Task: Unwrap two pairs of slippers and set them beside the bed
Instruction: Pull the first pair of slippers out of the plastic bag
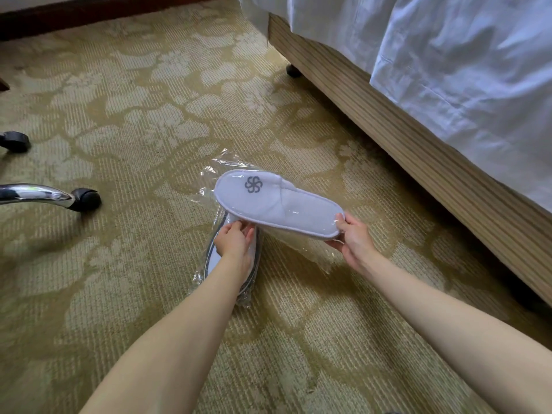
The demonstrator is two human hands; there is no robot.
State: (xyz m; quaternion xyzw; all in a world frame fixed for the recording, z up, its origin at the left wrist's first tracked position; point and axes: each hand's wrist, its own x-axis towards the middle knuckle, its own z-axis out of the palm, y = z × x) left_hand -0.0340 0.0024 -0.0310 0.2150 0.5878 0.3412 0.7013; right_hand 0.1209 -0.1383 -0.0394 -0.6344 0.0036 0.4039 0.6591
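Note:
A white slipper pack (pixel 277 201) with a grey flower logo, still in clear plastic wrap, is held flat above the carpet. My right hand (pixel 352 240) grips its heel end. My left hand (pixel 236 239) pinches the plastic along its near edge, toward the toe end. Under my left forearm a second wrapped slipper pack (pixel 257 261) lies on the carpet, mostly hidden by the arm. The bed (pixel 403 121), with a striped beige base and hanging white sheets, runs along the right side.
Patterned green-and-cream carpet (pixel 134 121) covers the floor. A chrome chair leg with a black castor (pixel 85 199) reaches in from the left, with another castor (pixel 15 141) above it. A dark bed castor (pixel 293 70) shows under the bed corner. A dark skirting board runs along the top.

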